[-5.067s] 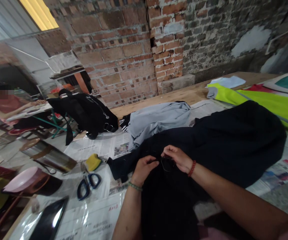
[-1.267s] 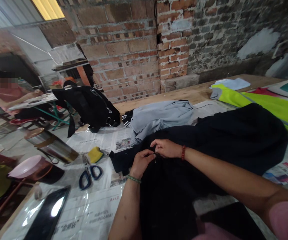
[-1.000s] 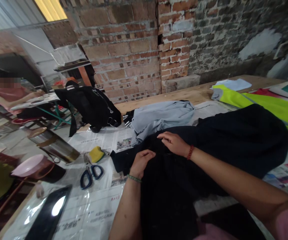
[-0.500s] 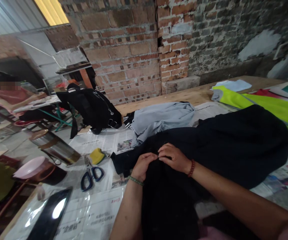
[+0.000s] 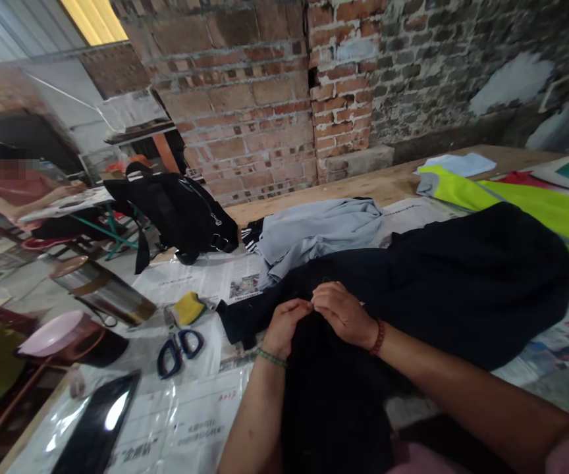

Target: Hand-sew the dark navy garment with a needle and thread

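Note:
A dark navy garment (image 5: 462, 289) lies spread over the newspaper-covered table, with its black part hanging toward me. My left hand (image 5: 288, 324) pinches the cloth near its middle, thumb and forefinger pressed together. Right against it, the fingertips of my right hand (image 5: 344, 315) are also closed at the same spot. Whatever small thing may be between the fingertips is too small to make out. Left of the hands, dark-handled scissors (image 5: 178, 347) lie beside a yellow sponge-like piece (image 5: 189, 308).
A grey garment (image 5: 317, 230) and a black bag (image 5: 180, 217) lie behind. Toward the left stand a steel flask (image 5: 104, 289) and a pink-lidded pot (image 5: 67, 336); a phone (image 5: 97, 421) lies near the edge. A yellow vest (image 5: 531, 204) is at right. Another person (image 5: 12, 191) sits far left.
The hands stay together at the same place on the garment. My right fingers have curled in slightly closer to the left fingertips. The view has shifted slightly.

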The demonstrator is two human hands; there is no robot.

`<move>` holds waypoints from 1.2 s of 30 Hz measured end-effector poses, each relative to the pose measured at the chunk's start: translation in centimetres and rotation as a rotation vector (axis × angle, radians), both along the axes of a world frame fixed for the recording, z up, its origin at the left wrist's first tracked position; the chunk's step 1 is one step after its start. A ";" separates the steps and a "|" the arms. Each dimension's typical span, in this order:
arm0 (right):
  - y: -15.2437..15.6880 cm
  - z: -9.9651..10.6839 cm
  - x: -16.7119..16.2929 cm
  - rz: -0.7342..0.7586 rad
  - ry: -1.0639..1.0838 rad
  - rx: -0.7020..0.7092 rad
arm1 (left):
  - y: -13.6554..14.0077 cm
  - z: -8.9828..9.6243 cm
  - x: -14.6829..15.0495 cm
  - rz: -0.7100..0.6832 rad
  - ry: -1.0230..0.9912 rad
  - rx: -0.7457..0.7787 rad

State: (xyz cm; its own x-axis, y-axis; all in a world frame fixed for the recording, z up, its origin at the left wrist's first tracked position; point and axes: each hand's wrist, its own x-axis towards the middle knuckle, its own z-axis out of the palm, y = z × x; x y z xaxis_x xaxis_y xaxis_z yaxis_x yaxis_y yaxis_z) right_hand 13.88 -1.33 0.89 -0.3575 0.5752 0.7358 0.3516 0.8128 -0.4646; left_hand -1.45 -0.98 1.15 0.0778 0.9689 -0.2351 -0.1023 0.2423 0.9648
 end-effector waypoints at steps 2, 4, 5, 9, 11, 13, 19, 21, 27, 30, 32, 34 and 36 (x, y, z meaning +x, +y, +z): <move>-0.2 0.8 -0.1 0.023 0.043 -0.029 | 0.1 -0.3 0.0 0.024 0.047 0.004; -0.1 1.8 -0.4 0.038 0.113 -0.132 | 0.2 -0.5 -0.1 0.027 0.070 -0.010; 0.1 2.3 -0.5 0.051 0.167 -0.224 | 0.2 -0.6 -0.2 0.022 0.067 -0.022; 2.1 4.3 -0.7 0.210 0.492 -0.727 | 0.2 -0.7 -0.4 -0.002 0.036 -0.067; 3.6 5.1 -0.3 0.287 0.644 -0.889 | 0.2 -0.6 -0.4 -0.010 0.027 -0.073; 4.9 6.0 0.3 0.316 0.750 -0.965 | 0.2 -0.6 -0.5 -0.004 0.033 -0.073; 7.5 7.9 2.3 0.228 0.921 -0.915 | 0.2 -0.6 -0.6 0.019 0.049 -0.060; 8.0 8.1 2.7 0.181 0.952 -0.846 | 0.2 -0.6 -0.6 0.016 0.043 -0.051; 8.7 7.7 3.1 0.003 1.031 -0.593 | 0.2 -0.4 -0.6 0.020 0.042 -0.078; 8.7 7.6 3.2 -0.067 1.036 -0.478 | 0.3 -0.4 -0.6 0.030 0.051 -0.061; 8.8 7.8 3.3 -0.084 1.022 -0.440 | 0.4 -0.5 -0.6 0.032 0.048 -0.061; 9.0 8.0 3.4 -0.087 1.012 -0.428 | 0.4 -0.6 -0.7 0.037 0.040 -0.073; 9.4 8.3 3.6 -0.084 1.014 -0.429 | 0.5 -0.7 -0.7 0.040 0.036 -0.083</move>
